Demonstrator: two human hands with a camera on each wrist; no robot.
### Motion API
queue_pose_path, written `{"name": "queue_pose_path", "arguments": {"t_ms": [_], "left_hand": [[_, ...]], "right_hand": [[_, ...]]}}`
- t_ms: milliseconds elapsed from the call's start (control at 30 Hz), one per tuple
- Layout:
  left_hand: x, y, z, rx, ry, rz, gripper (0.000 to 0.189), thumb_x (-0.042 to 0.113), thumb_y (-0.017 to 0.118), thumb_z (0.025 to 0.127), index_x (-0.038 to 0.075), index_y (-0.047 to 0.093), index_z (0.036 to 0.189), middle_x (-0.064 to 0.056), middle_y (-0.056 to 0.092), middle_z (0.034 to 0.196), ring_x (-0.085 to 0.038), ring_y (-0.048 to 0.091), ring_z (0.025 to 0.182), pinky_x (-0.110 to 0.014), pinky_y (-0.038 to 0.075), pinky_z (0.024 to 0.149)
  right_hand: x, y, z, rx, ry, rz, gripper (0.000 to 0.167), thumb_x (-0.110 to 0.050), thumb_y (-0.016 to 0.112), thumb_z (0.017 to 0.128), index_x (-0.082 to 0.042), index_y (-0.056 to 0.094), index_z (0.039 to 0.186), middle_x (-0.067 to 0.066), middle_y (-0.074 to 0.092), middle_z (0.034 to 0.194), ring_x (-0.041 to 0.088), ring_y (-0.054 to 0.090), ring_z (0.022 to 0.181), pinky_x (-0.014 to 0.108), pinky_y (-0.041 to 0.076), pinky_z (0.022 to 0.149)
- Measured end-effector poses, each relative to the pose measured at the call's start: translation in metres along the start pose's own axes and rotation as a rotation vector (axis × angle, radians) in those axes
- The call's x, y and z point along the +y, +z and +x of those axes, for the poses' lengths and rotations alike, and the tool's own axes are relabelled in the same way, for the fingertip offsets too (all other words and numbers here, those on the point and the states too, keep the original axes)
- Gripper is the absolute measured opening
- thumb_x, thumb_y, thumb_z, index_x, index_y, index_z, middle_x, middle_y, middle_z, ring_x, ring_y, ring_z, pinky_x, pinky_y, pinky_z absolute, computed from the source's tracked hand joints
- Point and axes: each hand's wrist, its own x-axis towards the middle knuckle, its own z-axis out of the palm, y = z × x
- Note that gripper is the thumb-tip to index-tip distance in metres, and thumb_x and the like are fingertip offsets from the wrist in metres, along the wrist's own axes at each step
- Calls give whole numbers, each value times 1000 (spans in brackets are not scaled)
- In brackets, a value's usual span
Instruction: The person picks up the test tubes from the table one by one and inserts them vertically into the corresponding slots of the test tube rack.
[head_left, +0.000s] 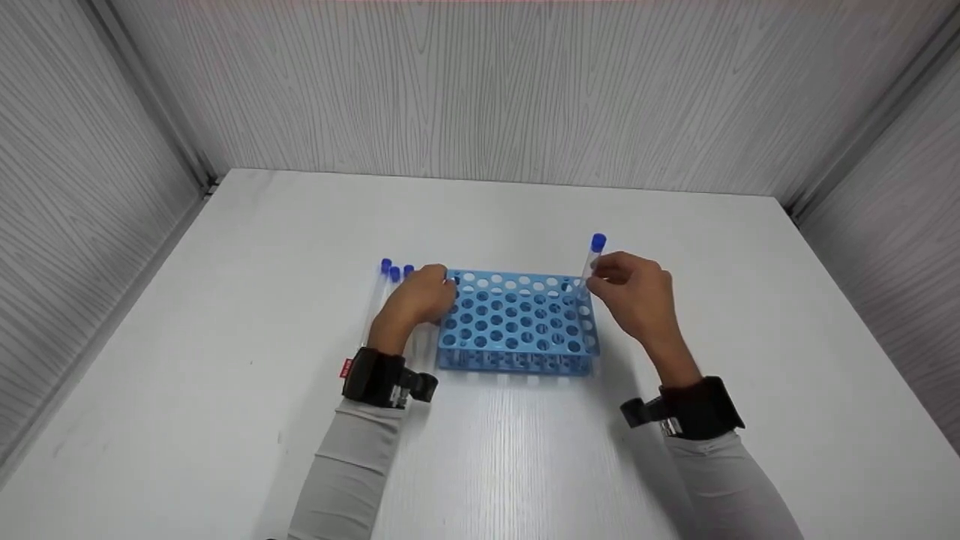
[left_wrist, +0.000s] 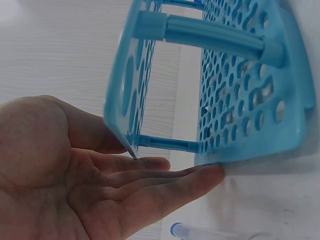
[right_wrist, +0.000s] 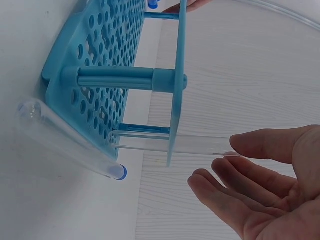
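Note:
A light-blue plastic test tube rack (head_left: 517, 350) with rows of round holes stands in the middle of the table. My left hand (head_left: 424, 296) grips its back left corner; in the left wrist view the thumb is at the top plate and the fingers (left_wrist: 165, 195) reach along the side. With thumb and fingertips, my right hand (head_left: 634, 289) pinches a clear test tube (head_left: 590, 262) with a blue cap. This tube passes through a top-plate hole at the back right corner, its rounded end (right_wrist: 114, 140) at the lower plate in the right wrist view.
Several blue-capped tubes (head_left: 386, 266) lie left of the rack, partly hidden by my left hand and forearm. Another capped tube (right_wrist: 75, 142) lies beside the rack's right end. A grey wood-grain panel (head_left: 480, 90) closes off the back, with side panels left and right.

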Motion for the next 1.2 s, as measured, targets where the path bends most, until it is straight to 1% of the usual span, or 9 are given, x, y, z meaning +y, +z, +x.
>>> {"name": "queue_pose_path", "arguments": {"t_ms": [100,267,367,633,800,900,1067,1200], "left_hand": [[0,0,0,6,6,2,52,23,32,108,-2,36,153,-19,52,142,-31,53,120,-43,45,100],[0,0,-1,10,11,7,53,23,32,108,-2,34,155,-20,46,152,-32,49,127,-45,42,108],[0,0,-1,7,5,2,53,23,32,108,-1,34,155,-20,43,155,-33,48,129,-46,40,110],[0,0,0,1,-7,3,53,23,32,108,-1,34,155,-19,45,154,-32,48,128,-46,41,109],[0,0,0,-1,-5,7,52,24,32,108,-1,35,154,-20,46,153,-32,49,128,-46,41,109],[0,0,0,-1,-1,7,52,23,32,108,-1,36,153,-20,48,150,-32,50,126,-45,42,107],[1,0,0,-5,-11,-11,52,24,32,108,0,36,153,-19,52,143,-31,53,121,-43,46,99],[1,-1,-1,-5,-7,-2,52,24,31,108,-1,36,154,-19,51,145,-31,52,122,-43,45,102]], "right_hand": [[1,0,0,5,-9,-8,32,-16,65,94,-2,70,122,18,74,115,35,71,110,49,56,94],[1,0,1,12,3,-9,33,-16,65,94,-3,70,124,18,74,114,34,71,109,49,56,93],[2,0,2,14,14,-12,34,-14,65,93,-3,69,125,19,74,115,35,71,109,49,56,92],[9,1,4,22,30,-15,33,-13,64,93,-4,70,124,18,74,114,35,72,108,49,57,89],[14,2,5,26,42,-15,33,-12,64,92,-4,70,124,20,74,114,36,72,108,50,57,89],[17,2,6,25,45,-30,34,-12,64,92,-3,70,124,21,74,114,37,71,108,51,57,89],[21,3,8,22,50,-66,35,-13,64,92,-3,69,125,21,74,114,37,71,108,51,57,89],[25,5,9,8,65,-94,36,-15,64,92,-3,68,126,21,74,115,38,71,109,51,57,88]]}}
